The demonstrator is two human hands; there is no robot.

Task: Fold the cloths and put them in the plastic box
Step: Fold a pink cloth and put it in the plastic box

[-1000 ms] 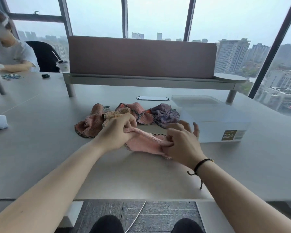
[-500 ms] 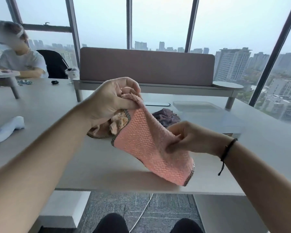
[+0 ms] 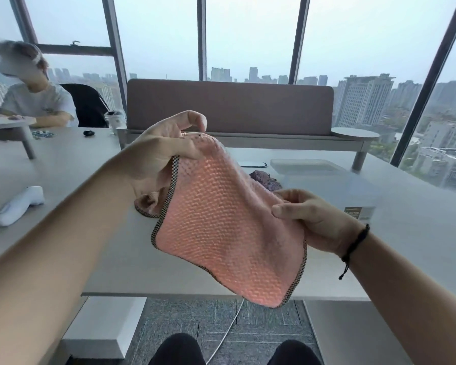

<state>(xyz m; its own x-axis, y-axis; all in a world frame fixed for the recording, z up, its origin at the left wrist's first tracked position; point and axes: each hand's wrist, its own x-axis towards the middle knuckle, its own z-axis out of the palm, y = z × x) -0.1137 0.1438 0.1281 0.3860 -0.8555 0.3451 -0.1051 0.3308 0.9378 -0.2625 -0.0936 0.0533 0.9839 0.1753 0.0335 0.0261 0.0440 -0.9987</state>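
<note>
Office, window wall at 12 o'clock, grey table [image 3: 63, 164] across frame. Plastic box [image 3: 327, 180] on table at 2 o'clock, lid off, well beyond right hand. Pink cloth [image 3: 227, 227] held in air over near table edge, spread flat, long axis 11-to-5 o'clock. Left hand [image 3: 163, 146] pinches top corner at 11 o'clock; right hand [image 3: 313, 217] pinches side edge at 3 o'clock. Free corner hangs at 5 o'clock. Judgement: not folded yet; right hand nearer box. Other cloths [image 3: 266, 180] bunched on table behind pink one.
</note>
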